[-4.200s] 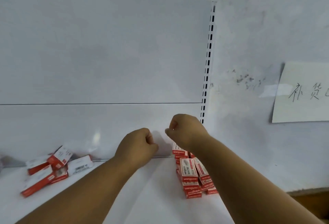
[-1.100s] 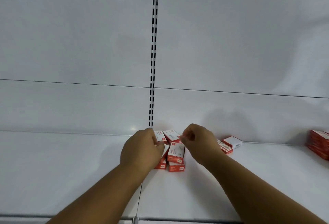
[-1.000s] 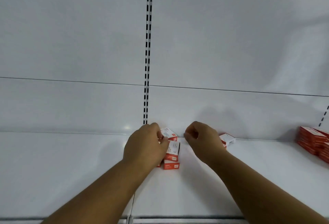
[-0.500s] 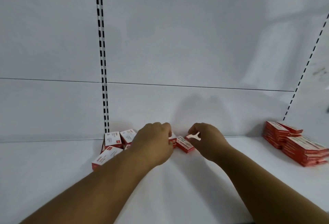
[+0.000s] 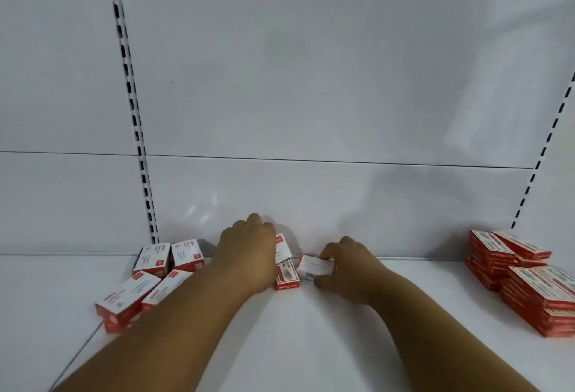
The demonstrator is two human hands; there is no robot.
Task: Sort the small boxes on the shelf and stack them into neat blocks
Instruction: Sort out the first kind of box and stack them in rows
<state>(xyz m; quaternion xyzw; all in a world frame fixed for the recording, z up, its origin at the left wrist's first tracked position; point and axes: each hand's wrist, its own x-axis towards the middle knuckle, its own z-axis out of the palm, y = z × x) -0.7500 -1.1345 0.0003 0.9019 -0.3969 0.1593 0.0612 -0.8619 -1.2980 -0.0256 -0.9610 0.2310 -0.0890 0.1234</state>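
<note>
On the white shelf point(image 5: 311, 345), the right hand point(image 5: 351, 270) pinches a red-and-white box point(image 5: 315, 265) near the back wall. The left hand point(image 5: 249, 257) covers another box point(image 5: 282, 248); its fingers' grip cannot be determined. Stacked blocks point(image 5: 529, 279) right, partly cut off; loose boxes point(image 5: 149, 276) left.

Right hand point(image 5: 348, 270) pinching a small white-faced box point(image 5: 315, 265) between thumb and fingers, low over the white shelf point(image 5: 298, 338). Left hand point(image 5: 249, 254) curled round another box point(image 5: 282, 248), above a flat red box point(image 5: 287, 275). Loose boxes point(image 5: 149, 276) scattered toward 9 o'clock; neat red stacks point(image 5: 525, 279) at 3 o'clock.
</note>
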